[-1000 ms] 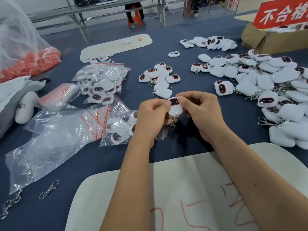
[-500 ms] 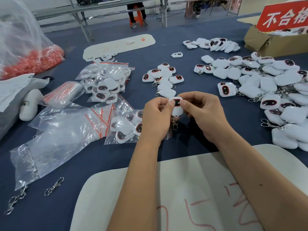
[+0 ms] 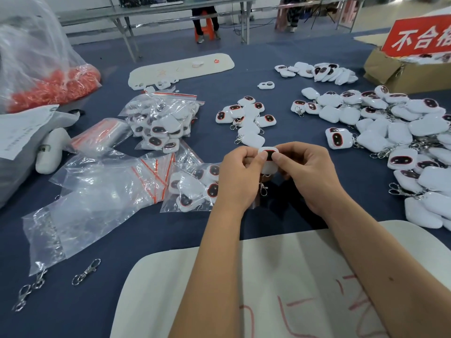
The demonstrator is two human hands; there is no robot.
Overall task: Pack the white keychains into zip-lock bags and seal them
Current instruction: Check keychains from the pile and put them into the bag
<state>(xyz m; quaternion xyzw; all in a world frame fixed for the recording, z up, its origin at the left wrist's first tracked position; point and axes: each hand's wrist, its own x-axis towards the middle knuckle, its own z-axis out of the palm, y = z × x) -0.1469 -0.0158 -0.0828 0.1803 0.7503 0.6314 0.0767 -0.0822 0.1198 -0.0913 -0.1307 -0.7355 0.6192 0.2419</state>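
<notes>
Both my hands are on one white keychain (image 3: 268, 160): left hand (image 3: 240, 176) pinches its left edge, thumb over the front, and right hand (image 3: 308, 176) pinches the right edge, thumb on the dark oval face. Fingers on both sides are curled and clamped on the case, nothing slack. The metal clasp (image 3: 263, 189) hangs free below my thumbs. My read: I'm checking or squaring the piece before bagging. To do it well, keep the grip on the edges, not the face, and let the clasp dangle so it doesn't snag the bag mouth. Nearest target is the part-filled bag (image 3: 192, 189), just left of my left knuckles and touching them or nearly so; I can't tell whether its mouth is open. Left of that, empty zip-lock bags (image 3: 102, 191) lie in a loose heap. Just beyond my fingertips sits a small cluster of keychains (image 3: 246, 118); beyond-left, a filled bag (image 3: 162, 123). The bulk pile of loose keychains (image 3: 400, 132) spreads to the right of my right hand and beyond. Next move, I'd guess: short shift left into the bag, clasp first.
</notes>
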